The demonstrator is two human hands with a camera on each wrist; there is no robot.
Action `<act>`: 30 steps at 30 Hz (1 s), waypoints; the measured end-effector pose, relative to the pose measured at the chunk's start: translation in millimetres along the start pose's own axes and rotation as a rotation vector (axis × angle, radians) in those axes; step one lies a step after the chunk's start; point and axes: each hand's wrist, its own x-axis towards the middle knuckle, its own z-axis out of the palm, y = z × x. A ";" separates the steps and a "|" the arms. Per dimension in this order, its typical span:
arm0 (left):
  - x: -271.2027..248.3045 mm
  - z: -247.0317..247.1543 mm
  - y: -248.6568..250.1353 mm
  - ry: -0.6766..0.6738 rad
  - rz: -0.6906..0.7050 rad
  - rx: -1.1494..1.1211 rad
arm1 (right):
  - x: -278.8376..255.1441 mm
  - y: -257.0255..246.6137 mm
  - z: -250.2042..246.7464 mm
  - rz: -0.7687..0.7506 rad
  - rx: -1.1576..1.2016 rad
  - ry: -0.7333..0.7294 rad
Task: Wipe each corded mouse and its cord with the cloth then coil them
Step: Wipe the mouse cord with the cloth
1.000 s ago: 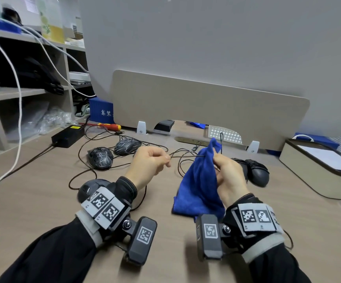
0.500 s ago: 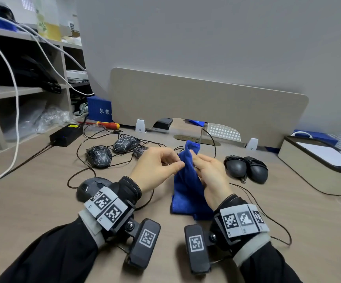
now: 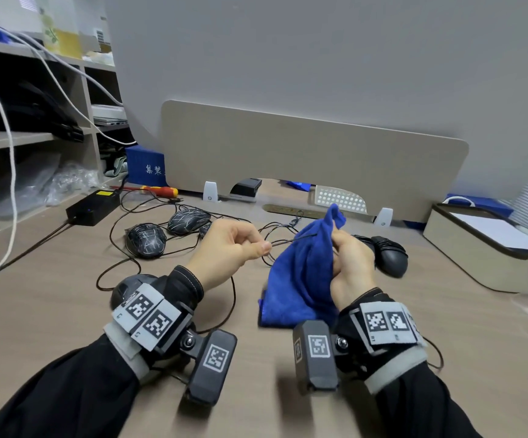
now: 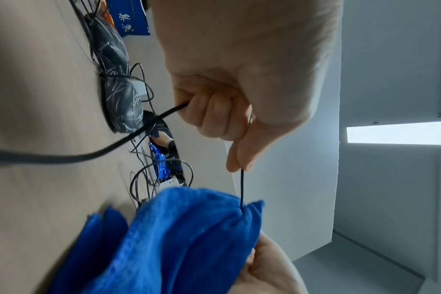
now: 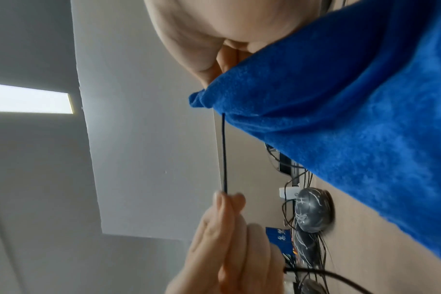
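Observation:
My left hand pinches a thin black mouse cord between thumb and forefinger. My right hand grips the blue cloth folded round the same cord, a short way to the right. The cord runs taut from my fingertips into the cloth. The cloth's lower end rests on the desk. A dark mouse lies partly hidden behind my left wrist. Two black patterned mice with loose cords lie at the back left. Two plain black mice sit behind my right hand.
A black power adapter and a red-and-yellow screwdriver lie at the back left. A beige divider panel closes the desk's far side. A beige box stands on the right, shelves and a white cable on the left.
Half a second ago my hands were almost touching. My right hand has since slid the cloth to the right along the cord, baring a short taut stretch.

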 end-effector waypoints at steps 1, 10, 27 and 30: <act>1.0 -1.6 -2.8 0.010 -0.002 0.023 | 1.7 0.2 -1.2 0.009 0.030 0.030; 2.8 -1.6 -10.0 0.079 0.050 0.170 | -2.9 2.2 6.4 0.033 0.019 -0.028; -0.6 7.1 -7.8 0.060 0.077 0.089 | -24.3 14.4 19.4 -0.039 -0.216 -0.437; -0.8 8.5 -7.5 0.009 0.044 0.061 | -26.4 15.1 19.0 -0.056 -0.247 -0.398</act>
